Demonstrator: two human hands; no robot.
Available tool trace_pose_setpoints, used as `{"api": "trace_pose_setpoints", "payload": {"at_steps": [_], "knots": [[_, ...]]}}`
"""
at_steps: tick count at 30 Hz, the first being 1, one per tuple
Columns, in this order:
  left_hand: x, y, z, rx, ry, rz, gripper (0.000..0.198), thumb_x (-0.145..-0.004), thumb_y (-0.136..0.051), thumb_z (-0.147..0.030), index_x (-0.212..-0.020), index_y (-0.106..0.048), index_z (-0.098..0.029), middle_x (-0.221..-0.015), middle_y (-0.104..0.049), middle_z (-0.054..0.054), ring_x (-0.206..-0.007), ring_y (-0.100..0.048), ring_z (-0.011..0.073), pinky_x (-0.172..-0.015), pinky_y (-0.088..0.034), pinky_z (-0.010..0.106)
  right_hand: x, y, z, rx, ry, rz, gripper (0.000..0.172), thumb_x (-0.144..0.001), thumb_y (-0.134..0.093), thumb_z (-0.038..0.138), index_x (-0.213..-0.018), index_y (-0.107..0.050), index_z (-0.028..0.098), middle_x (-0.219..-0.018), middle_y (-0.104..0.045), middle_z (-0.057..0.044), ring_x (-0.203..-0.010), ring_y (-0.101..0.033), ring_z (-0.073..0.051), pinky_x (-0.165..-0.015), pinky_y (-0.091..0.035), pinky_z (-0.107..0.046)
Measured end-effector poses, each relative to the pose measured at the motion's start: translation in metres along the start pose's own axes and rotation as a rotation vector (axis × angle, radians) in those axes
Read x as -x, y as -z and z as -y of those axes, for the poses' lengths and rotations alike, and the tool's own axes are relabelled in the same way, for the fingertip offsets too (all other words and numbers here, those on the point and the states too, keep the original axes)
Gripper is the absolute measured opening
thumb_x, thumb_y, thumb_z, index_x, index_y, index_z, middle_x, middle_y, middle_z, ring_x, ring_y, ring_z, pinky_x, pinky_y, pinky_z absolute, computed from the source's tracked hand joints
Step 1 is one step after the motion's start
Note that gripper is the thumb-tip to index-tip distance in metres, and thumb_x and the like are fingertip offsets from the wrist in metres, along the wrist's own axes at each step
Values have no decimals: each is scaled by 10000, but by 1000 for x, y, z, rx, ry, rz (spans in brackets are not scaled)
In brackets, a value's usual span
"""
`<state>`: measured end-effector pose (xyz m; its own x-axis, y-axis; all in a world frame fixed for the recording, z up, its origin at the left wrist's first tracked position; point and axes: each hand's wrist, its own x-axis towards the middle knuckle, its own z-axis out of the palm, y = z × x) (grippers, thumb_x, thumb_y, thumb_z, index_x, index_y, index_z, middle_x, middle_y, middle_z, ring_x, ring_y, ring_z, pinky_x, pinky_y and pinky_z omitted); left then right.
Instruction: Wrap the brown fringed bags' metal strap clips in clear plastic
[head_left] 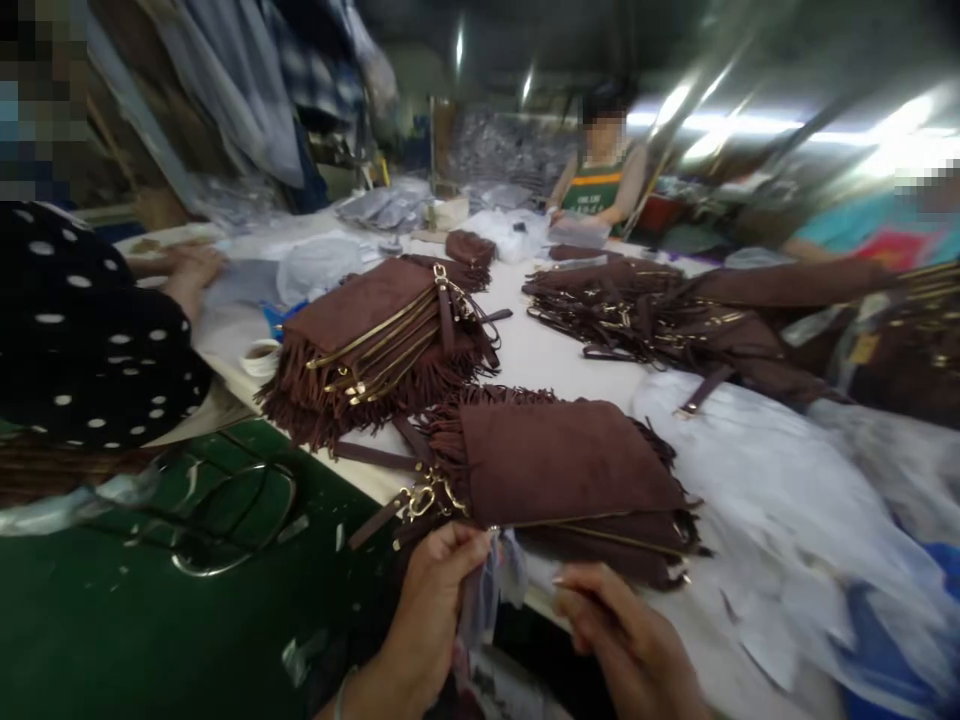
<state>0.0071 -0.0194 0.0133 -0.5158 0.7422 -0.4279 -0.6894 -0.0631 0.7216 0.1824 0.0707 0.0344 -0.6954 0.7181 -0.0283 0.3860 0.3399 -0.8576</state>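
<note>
Left hand (442, 580) closed on a wisp of thin plastic wrap (501, 570) at the near edge of the brown fringed bag (570, 470), which lay flat on the white table (540, 350). Right hand (622, 630) half curled, fingertips pinched; what it gripped was too small to make out. Both wrists cut off by the frame. A stack of bags (382, 340) sat behind. A polka-dot sleeve (82, 330) blocked the left side. Far end was blurred.

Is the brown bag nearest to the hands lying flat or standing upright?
Lying flat. The bag rests on its broad side on the table, fringe spread at its edges, strap clasp toward the left hand.
</note>
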Motion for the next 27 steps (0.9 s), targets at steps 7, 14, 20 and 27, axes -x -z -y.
{"api": "trace_pose_setpoints", "payload": {"at_steps": [7,14,20,27], "knots": [[-1,4,1,44,-12,13,195,-753,-735,-269,-751,-592,-136,-706,-663,45,-636,-586,136,-641,-451,236,-52,-33,31,110,325,197,231,-963,-382,147,-906,-593,223,-813,-586,8,-722,-542,-117,-657,-389,-212],[-10,13,1,131,97,58,179,-733,-744,-223,-786,-601,-130,-735,-647,50,-667,-595,148,-666,-443,251,-57,-31,30,243,340,257,247,-966,-381,126,-974,-602,236,-844,-594,-4,-750,-563,-131,-672,-391,-226],[-13,18,6,108,73,85,186,-764,-733,-267,-803,-610,-134,-744,-627,47,-673,-569,148,-666,-426,258,-61,-34,33,385,328,269,255,-956,-368,114,-983,-586,242,-830,-592,-4,-733,-579,-145,-665,-405,-236],[-15,16,10,-58,-57,68,224,-774,-706,-351,-766,-613,-148,-764,-607,48,-780,-557,193,-771,-420,302,-64,-38,35,549,400,236,270,-929,-380,88,-1132,-479,235,-919,-676,-21,-805,-679,-165,-672,-454,-236]]}}
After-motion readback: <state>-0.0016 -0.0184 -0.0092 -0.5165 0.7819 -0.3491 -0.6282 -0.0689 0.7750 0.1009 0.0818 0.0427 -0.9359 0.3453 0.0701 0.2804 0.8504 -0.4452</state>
